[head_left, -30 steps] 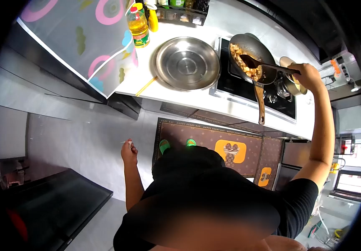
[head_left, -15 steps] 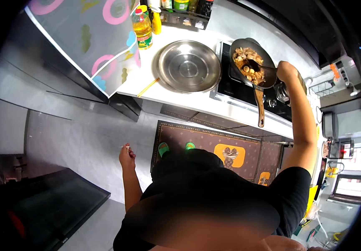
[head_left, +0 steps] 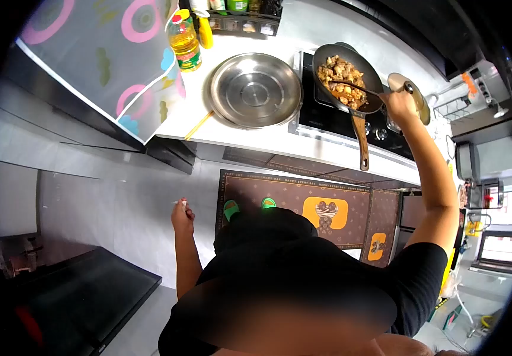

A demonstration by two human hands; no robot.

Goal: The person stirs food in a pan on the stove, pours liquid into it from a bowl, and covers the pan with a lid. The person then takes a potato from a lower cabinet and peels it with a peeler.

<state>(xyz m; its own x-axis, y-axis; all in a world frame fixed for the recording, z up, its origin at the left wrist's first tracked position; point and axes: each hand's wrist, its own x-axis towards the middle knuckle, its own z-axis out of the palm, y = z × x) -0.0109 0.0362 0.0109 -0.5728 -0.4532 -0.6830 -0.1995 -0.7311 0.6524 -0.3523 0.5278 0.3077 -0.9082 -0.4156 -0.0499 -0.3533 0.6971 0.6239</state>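
My right hand [head_left: 401,107] is closed around the handle of a dark spatula [head_left: 362,89], whose head reaches into browned food pieces [head_left: 340,71] in a black wok [head_left: 369,74]. The wok sits on the cooktop [head_left: 321,115], its wooden handle [head_left: 359,139] pointing toward me with no hand on it. Low at my side, over the floor, my left hand [head_left: 183,218] has its fingers curled on a small, thin white thing [head_left: 179,203], too small to name.
A wide steel pan [head_left: 256,95] stands on the white counter left of the cooktop, with chopsticks [head_left: 199,126] beside it. Behind are an oil bottle [head_left: 186,47] and a spice rack [head_left: 241,24]. A glass lid [head_left: 417,101] leans beyond my right hand. A brown mat [head_left: 273,187] covers the floor underfoot.
My right hand has swept the spatula through the food, and its handle now lies more level across the wok. The pieces have shifted and spread. My left hand stays low, still curled.
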